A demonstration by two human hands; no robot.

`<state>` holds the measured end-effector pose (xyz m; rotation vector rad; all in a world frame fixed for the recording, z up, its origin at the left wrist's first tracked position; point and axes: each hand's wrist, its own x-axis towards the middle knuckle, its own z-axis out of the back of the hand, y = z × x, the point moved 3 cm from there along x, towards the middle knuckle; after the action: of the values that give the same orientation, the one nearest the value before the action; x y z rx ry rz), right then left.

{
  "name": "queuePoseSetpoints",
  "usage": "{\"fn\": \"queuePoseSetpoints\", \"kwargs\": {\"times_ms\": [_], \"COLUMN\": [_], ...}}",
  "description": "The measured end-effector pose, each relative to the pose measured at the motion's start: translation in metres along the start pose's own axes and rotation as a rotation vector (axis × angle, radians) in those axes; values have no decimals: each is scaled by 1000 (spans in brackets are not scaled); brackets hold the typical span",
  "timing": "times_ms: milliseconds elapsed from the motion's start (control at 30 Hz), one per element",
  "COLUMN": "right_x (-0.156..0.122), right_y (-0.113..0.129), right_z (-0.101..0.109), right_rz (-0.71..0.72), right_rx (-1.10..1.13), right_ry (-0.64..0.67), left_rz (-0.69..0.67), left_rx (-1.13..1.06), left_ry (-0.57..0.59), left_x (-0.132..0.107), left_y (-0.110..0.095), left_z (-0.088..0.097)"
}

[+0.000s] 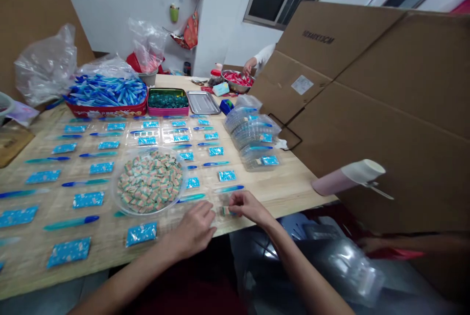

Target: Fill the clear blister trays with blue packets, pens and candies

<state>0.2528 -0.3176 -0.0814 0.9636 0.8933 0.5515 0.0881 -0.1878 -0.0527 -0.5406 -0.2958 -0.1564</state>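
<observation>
My right hand [246, 206] pinches a small striped eraser [226, 211] at the table's near edge, over a clear plastic tray that is hard to make out. My left hand [194, 229] rests curled on the table just left of it, fingertips close to the eraser; whether it holds anything is hidden. A clear bowl [121, 202] full of several such striped erasers stands just beyond my left hand. Rows of clear trays with blue packets [88, 199] and blue pens [71, 223] cover the wooden table [286, 187].
A red tin of blue pens [106, 93], a pink tin [168, 101] and a metal tray [202, 102] stand at the back. Stacked filled trays [253, 138] lie right. Large cardboard sheets [367, 104] and a pink bottle [347, 178] stand at right. Another person's hand [249, 65] works at the far end.
</observation>
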Motion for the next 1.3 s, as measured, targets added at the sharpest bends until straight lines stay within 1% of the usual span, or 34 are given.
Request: {"fn": "queuePoseSetpoints", "kwargs": {"times_ms": [33,100,167,233,400,467,567,700,800,900,967,1033,1133,1233,1300], "right_x": [-1,-3,-4,-7,-13,-15,-17,-17,-16,-18,-21,-24,-24,-15,-5], "right_y": [-2,0,7,13,20,21,22,17,11,6,3,-1,-7,-1,15], "right_z": [-3,-8,-12,-15,-26,-31,-36,-35,-34,-34,-34,-34,-31,-24,-25], "right_rz": [26,103,155,167,149,172,251,291,319,383,442,504,560,569,572], "right_rx": [-55,-223,-426,-595,-932,-1032,-1108,-1111,-1088,-1065,-1013,-941,-845,-725,-632], "right_ry": [-4,-55,-127,-173,-213,-217,-209,-246,-292,-317,-325,-309,-244,-234,-229], "left_rz": [-53,-132,-177,-191,-208,-215,-230,-230,-243,-246,-245,-258,-285,-259,-178], "left_rx": [34,83,112,137,207,225,264,300,303,315,326,339,347,294,228], "left_ry": [58,140,176,188,205,196,197,230,224,215,212,211,227,211,151], "left_x": [1,1,2,2,2,2,2,2,3,4,5,6,9,11,8], "left_y": [-6,-14,-17,-16,-10,-9,-7,-7,-8,-9,-10,-12,-15,-13,-7], "left_z": [-8,-18,-24,-28,-39,-43,-48,-48,-46,-44,-43,-42,-39,-28,-12]}}
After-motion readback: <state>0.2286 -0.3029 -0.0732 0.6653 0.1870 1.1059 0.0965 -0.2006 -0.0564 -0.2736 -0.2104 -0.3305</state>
